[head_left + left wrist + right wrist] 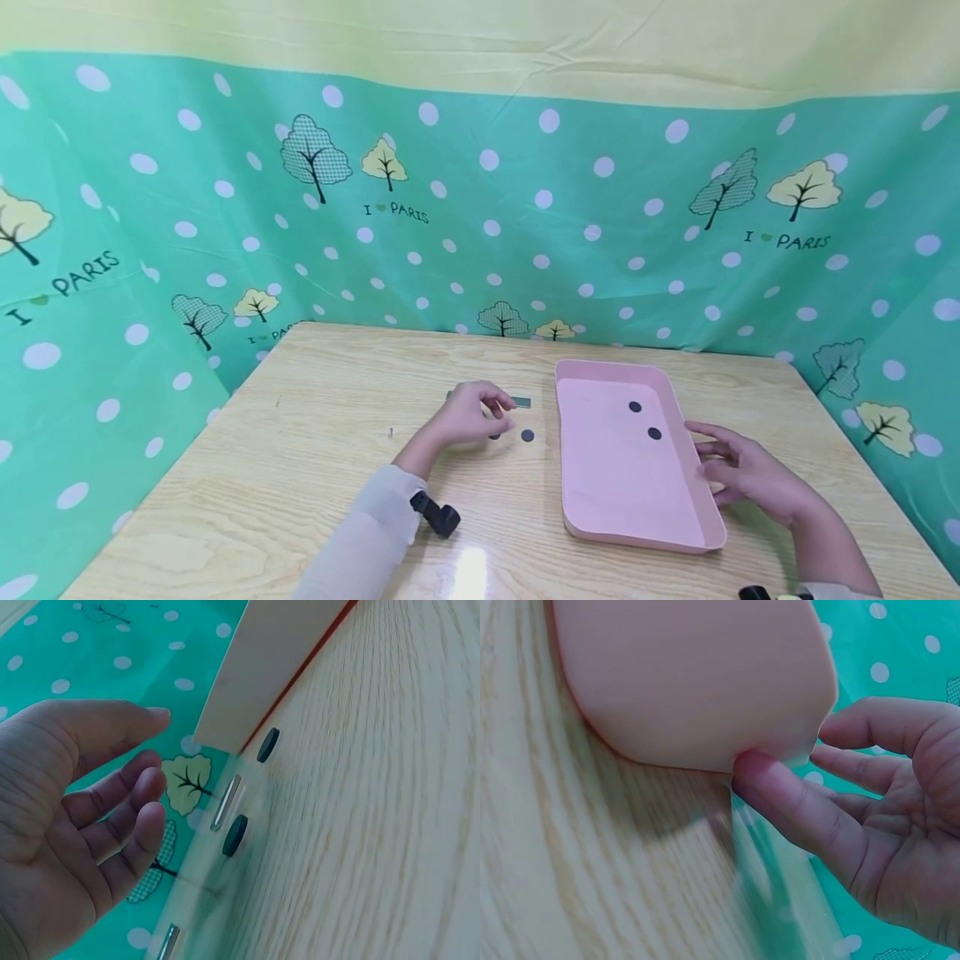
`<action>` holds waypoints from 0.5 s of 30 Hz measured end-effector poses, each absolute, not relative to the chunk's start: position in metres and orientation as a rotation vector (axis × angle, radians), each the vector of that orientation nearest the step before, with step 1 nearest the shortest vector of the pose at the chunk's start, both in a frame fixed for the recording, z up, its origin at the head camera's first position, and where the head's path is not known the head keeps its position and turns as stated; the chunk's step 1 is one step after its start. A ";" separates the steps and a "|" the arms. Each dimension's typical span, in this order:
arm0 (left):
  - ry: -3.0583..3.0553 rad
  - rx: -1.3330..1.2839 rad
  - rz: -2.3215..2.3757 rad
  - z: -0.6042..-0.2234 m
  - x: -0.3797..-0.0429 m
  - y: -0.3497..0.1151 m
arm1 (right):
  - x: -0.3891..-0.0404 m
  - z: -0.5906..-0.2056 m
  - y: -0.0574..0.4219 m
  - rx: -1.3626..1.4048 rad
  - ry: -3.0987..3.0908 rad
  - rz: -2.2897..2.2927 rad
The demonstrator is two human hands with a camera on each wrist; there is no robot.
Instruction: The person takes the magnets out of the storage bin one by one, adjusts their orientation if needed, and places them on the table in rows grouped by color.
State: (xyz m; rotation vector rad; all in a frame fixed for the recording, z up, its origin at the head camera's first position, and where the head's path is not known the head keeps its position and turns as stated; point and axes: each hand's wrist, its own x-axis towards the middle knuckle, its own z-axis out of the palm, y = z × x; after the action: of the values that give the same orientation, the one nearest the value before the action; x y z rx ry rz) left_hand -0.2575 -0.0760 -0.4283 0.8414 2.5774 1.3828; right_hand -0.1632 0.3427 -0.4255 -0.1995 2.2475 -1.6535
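My left hand (471, 414) hovers over the table with its fingers loosely bent and nothing between them. Below its fingertips lie two small black discs, one in plain sight (527, 435) and the other partly covered by the hand (494, 436). Both discs also show in the left wrist view, past the fingertips. A pink rectangular tray (600, 508) stands to the right, holding two more black discs, an upper one (635, 407) and a lower one (654, 433). Against the tray's right wall, my right hand (757, 479) rests its thumb and fingertips, the thumb pressing the outside.
Behind my left hand lies a narrow greenish strip (521, 402), partly hidden by the hand. A tiny object (390, 432) sits on the wooden table (300, 467) farther left. A green dotted curtain (450, 275) hangs along the table's back edge and sides.
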 end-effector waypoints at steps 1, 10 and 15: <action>2.573 0.848 1.386 -0.428 -0.258 -0.075 | -0.164 -0.426 0.344 -0.204 2.234 -1.667; 2.543 0.903 1.401 -0.426 -0.259 -0.061 | -0.165 -0.431 0.355 -0.299 2.099 -1.778; 2.500 0.955 1.441 -0.422 -0.259 -0.049 | -0.164 -0.432 0.357 -0.338 2.049 -1.803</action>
State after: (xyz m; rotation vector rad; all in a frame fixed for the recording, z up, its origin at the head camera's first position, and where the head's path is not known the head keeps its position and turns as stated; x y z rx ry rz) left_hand -0.2594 -0.0493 -0.4218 0.9550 2.5003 1.4413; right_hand -0.1639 0.3573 -0.4321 -0.3379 2.0487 -1.8027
